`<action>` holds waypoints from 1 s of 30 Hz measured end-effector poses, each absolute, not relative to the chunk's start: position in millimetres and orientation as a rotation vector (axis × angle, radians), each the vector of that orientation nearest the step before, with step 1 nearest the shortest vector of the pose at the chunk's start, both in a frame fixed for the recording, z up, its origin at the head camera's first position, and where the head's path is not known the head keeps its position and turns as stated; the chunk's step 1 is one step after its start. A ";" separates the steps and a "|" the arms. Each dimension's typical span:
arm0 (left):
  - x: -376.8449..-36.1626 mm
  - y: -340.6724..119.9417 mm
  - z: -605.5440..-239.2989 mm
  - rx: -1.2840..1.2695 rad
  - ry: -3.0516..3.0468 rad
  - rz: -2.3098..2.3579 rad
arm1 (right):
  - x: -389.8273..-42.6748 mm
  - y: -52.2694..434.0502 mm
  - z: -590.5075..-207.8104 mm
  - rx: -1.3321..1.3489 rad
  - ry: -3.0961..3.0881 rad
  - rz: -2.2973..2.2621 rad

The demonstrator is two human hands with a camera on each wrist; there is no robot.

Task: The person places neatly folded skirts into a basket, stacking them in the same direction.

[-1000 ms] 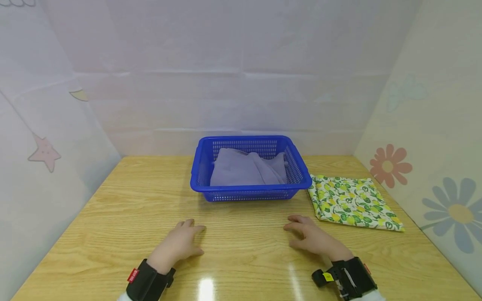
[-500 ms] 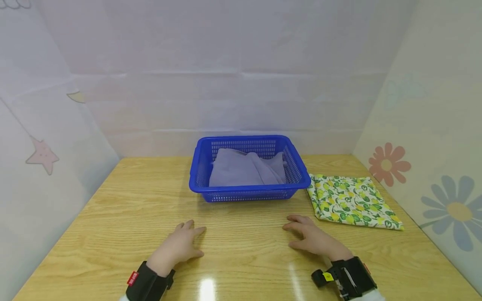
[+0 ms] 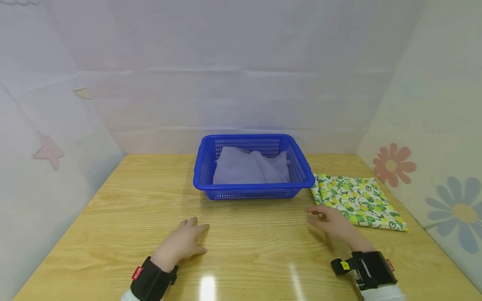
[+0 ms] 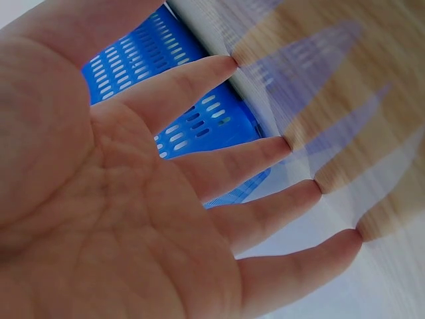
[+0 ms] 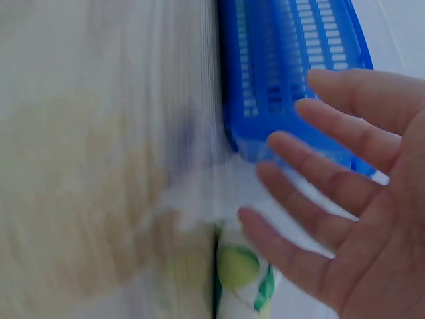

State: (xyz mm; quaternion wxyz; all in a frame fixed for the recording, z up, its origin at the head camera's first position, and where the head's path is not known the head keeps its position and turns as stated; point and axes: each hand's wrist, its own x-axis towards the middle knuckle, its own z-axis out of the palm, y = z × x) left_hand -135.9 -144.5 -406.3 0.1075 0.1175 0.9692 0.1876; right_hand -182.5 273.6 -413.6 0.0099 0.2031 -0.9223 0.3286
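Observation:
My left hand rests on the table with its fingertips down and fingers spread, holding nothing. In the left wrist view its palm and relaxed fingers show plainly. Over the table at the right, my right hand is raised, holding nothing, close to the left front corner of a folded cloth printed with lemons and green leaves. Loosely extended fingers appear in the right wrist view. Beyond both hands stands a blue plastic basket with perforated sides. A grey-lavender cloth lies inside it, folded and slightly rumpled.
The wooden table is shiny and ends at a pale back wall. Side walls with a star decal and flower decals rise at left and right. The lemon cloth lies beside the basket's right front corner.
My right hand has lifted and moved to the right, toward the lemon-print cloth. The left hand stays on the table. The head view has shifted slightly.

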 end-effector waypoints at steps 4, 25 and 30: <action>-136.2 -143.9 -406.8 0.344 2.856 0.545 | -193.4 290.6 -407.3 0.494 -2.857 0.918; -135.3 -141.7 -407.2 0.330 2.870 0.534 | -252.2 361.4 -423.3 0.321 -3.200 0.314; -135.5 -142.1 -406.7 0.323 2.874 0.510 | -249.4 356.8 -414.7 0.244 -3.321 0.341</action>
